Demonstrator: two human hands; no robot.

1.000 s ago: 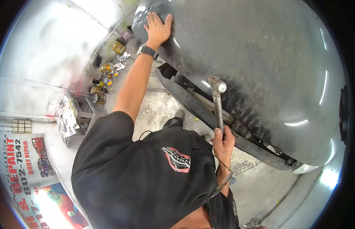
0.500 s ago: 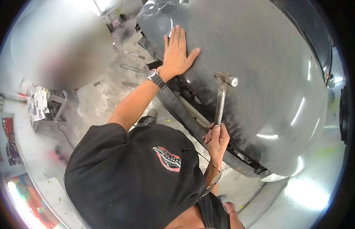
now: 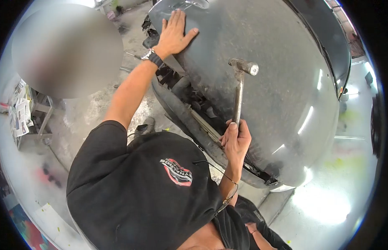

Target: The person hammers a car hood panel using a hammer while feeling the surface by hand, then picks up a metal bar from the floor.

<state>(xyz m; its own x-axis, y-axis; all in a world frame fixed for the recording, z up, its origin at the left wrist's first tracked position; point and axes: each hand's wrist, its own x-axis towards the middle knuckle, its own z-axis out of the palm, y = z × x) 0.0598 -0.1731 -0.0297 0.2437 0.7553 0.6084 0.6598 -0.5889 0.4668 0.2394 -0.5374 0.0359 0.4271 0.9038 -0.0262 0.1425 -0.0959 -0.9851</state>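
Note:
My left hand (image 3: 172, 35), with a watch (image 3: 152, 57) at the wrist, lies flat on the grey car hood (image 3: 260, 37), fingers stretched out and thumb apart. In my right hand (image 3: 237, 139) the lower handle of a hammer (image 3: 238, 93) is gripped, with fingers wrapped round it. The hammer is held upright in view, its metal head above the hood's front part; I cannot tell whether it touches the surface. Below the hood's edge runs a dark gap with car parts in it, bordered by the dark bumper (image 3: 177, 106).
Newspapers (image 3: 23, 116) lie on a small stand (image 3: 43, 109) at the left. The concrete floor (image 3: 92, 106) shows between it and the car. A dark windshield (image 3: 327, 46) sits beyond the hood. A blurred round patch covers the upper left.
My left hand has slid up and left over the hood, toward its far corner. The hammer stays in my right hand at about the same height. The view has shifted a little.

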